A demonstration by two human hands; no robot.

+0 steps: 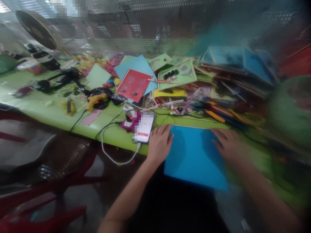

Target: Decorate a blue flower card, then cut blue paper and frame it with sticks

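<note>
A blue sheet of card point(194, 158) lies at the front edge of the table, its lower part reaching out over my lap. Along its far edge runs a thin pale stick point(191, 126). My left hand point(159, 142) is at the far left corner, fingers bent over the edge and thumb on the sheet. At the far right corner, my right hand point(228, 144) grips in a similar way, somewhat blurred. Both hands cast shadows on the blue surface. A phone point(145, 127) with a lit screen lies just left of my left hand, a white cable plugged into it.
Behind the sheet lie orange-handled scissors point(215, 116) and loose sticks. Framed cards, one red point(133, 85) and one green point(178, 74), are piled farther back. A yellow glue gun point(96, 101) rests left. A large green rounded object point(291, 110) stands right; red chairs point(60, 216) are lower left.
</note>
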